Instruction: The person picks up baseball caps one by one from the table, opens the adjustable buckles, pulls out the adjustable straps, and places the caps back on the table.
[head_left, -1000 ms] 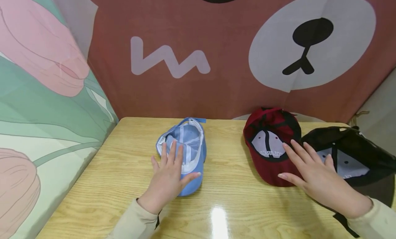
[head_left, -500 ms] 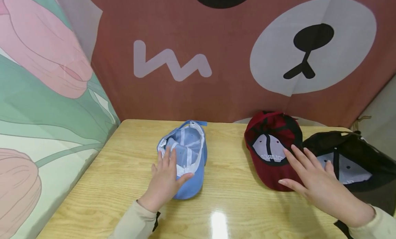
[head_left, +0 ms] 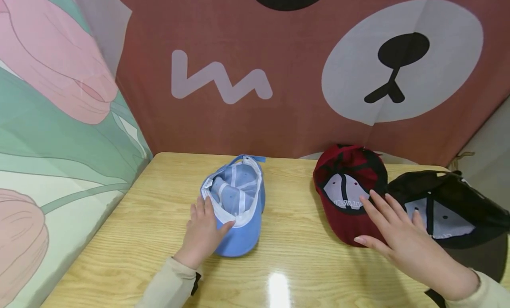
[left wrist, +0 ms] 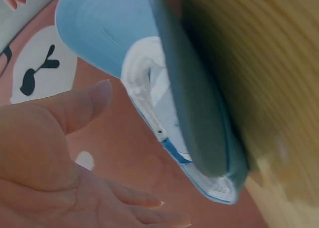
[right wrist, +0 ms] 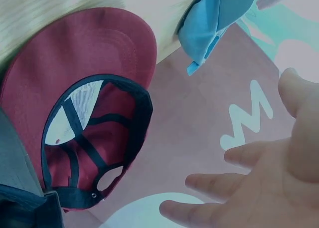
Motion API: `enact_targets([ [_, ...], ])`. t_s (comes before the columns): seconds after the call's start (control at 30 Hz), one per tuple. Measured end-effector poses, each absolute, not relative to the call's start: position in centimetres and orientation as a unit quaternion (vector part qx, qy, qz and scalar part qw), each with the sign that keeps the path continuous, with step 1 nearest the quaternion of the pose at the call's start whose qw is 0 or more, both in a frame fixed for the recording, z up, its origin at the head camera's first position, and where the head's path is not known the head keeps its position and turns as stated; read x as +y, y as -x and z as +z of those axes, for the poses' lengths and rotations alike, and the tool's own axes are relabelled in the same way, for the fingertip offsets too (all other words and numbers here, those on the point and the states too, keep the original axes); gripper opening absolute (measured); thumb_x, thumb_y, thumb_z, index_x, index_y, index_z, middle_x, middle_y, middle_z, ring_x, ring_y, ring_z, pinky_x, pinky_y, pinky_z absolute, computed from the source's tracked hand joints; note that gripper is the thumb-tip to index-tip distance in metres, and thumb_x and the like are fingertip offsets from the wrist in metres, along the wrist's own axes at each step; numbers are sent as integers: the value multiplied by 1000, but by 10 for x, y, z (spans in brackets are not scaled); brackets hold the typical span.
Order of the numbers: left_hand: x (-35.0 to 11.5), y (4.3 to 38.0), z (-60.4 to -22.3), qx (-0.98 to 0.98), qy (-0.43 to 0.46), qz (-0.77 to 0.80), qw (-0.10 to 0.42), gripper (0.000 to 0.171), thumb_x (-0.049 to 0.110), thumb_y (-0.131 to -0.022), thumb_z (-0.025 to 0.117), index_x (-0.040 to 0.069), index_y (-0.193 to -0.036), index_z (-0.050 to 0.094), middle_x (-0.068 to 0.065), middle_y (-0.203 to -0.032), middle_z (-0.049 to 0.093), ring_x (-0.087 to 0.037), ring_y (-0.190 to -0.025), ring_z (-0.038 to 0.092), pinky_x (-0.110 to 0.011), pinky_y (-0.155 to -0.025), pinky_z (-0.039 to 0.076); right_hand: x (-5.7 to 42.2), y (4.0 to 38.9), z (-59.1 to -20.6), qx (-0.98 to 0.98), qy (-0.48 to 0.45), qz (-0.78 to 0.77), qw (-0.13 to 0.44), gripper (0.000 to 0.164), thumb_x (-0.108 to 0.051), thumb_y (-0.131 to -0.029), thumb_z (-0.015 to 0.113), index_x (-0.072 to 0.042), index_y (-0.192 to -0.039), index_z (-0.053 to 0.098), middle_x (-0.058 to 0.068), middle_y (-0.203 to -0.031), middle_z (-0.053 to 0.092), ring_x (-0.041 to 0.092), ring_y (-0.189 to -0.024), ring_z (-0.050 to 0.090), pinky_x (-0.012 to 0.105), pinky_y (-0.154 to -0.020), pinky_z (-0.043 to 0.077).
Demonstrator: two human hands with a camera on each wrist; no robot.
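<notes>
A light blue baseball cap (head_left: 239, 241) lies upside down on the table, its white-taped inside facing up. Over its left edge hangs my left hand (head_left: 202, 235), fingers extended; the left wrist view shows a gap between this hand and the cap (left wrist: 109, 28). A dark red cap (head_left: 338, 224), also upside down, lies at the right, and a black cap (head_left: 478, 241) beside it touches or overlaps its side. My right hand (head_left: 410, 246) hovers above these two with fingers spread, holding nothing; in the right wrist view it is apart from the red cap (right wrist: 94, 43).
The wooden table (head_left: 159, 210) ends at a brown cloth backdrop (head_left: 239, 126) with a bear print. A flower-printed cloth (head_left: 79, 157) hangs along the left side. Light glares off the front of the tabletop.
My left hand has drawn left and slightly back, from over the blue cap's middle to its left edge. My right hand stays nearly in place. The caps lie as before.
</notes>
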State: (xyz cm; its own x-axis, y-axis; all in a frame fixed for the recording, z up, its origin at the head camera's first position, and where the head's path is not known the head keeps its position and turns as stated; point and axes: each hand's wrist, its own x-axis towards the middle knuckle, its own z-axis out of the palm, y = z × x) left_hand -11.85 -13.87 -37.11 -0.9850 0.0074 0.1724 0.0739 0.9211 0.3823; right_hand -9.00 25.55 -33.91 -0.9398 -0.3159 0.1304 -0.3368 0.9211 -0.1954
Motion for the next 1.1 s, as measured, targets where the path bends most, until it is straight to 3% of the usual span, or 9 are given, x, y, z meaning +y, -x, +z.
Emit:
enact_targets([
  [0.27,-149,126,-375,-963,-12,-268,25,88,23,-89,71,-27,-137,17,-50,-138,24,-61,-118,42,-62,-95,40,254,90,-342,-979,-165,112,42,84,-51,-89,63,-11,-154,28,24,-155,22,50,-138,17,83,-92,6],
  [0.4,-150,129,-377,-951,-24,-306,-20,86,13,-92,66,-28,-138,7,-49,-136,29,-56,-123,40,-58,-101,36,254,90,-344,-979,-172,103,48,83,-52,-88,63,-9,-152,32,23,-154,25,50,-136,20,83,-90,12],
  [0.6,-153,133,-378,-946,-15,-323,-11,76,-1,-89,63,-35,-131,10,-53,-125,36,-57,-122,40,-57,-103,35,253,88,-348,-980,-173,88,46,82,-53,-88,62,-12,-152,31,23,-153,28,50,-133,26,83,-89,17],
  [0.67,-155,134,-379,-941,-18,-338,-19,68,-4,-88,62,-35,-129,18,-51,-118,44,-56,-112,50,-55,-96,42,253,87,-350,-980,-172,88,44,82,-53,-88,63,-12,-152,32,24,-152,29,51,-132,27,83,-88,18],
  [0.77,-159,134,-380,-912,-33,-404,-55,49,-7,-88,59,-30,-124,35,-39,-98,58,-40,-79,66,-45,-74,55,252,88,-352,-980,-171,90,43,81,-53,-87,64,-12,-151,34,24,-151,30,51,-131,27,83,-88,17],
  [0.87,-160,133,-380,-872,-55,-481,-79,33,-11,-88,55,-25,-115,44,-23,-82,60,-19,-50,57,-33,-50,53,249,88,-352,-980,-174,92,44,80,-54,-87,64,-11,-149,37,24,-151,31,51,-131,29,83,-88,18],
  [1.1,-156,129,-372,-830,-72,-548,-79,42,-12,-92,51,-24,-130,35,-35,-104,62,-19,-52,60,-32,-50,54,242,90,-350,-978,-185,77,51,79,-54,-87,64,-8,-146,41,24,-149,35,50,-130,33,81,-88,23],
])
